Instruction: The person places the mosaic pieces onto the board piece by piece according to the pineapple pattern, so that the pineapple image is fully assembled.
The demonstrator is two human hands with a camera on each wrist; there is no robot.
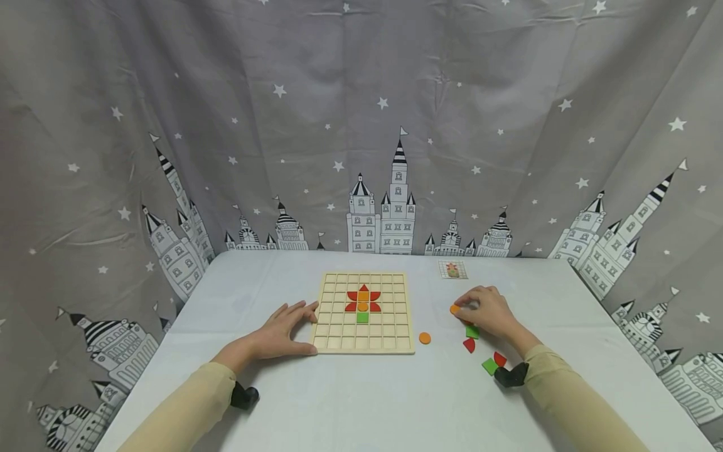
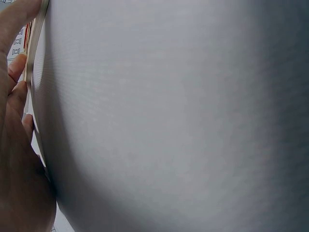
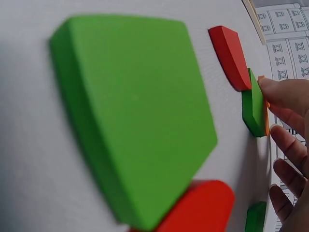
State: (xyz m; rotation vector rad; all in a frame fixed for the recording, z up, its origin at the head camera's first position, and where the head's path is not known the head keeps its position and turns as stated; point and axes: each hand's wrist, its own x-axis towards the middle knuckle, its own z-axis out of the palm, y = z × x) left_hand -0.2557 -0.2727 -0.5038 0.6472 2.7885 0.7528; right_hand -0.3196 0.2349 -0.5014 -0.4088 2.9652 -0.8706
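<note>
A pale wooden grid board (image 1: 361, 345) lies on the table, with red, orange and green pieces forming a figure in its middle. My left hand (image 1: 284, 331) rests at the board's left edge, its thumb near the front corner and its fingers spread along the side. Right of the board, my right hand (image 1: 487, 311) pinches an orange piece (image 1: 454, 309) between thumb and fingers. Below that hand lie a green square (image 1: 472, 331) and a red quarter-circle piece (image 1: 469, 344). In the right wrist view a large green square (image 3: 140, 111) fills the foreground.
An orange disc (image 1: 425, 338) lies just off the board's right side. Another green square (image 1: 490, 366) and a red piece (image 1: 499, 358) sit by the right wrist. A small pattern card (image 1: 453, 270) lies at the back. Behind the table hangs a grey castle-print curtain (image 1: 316, 125).
</note>
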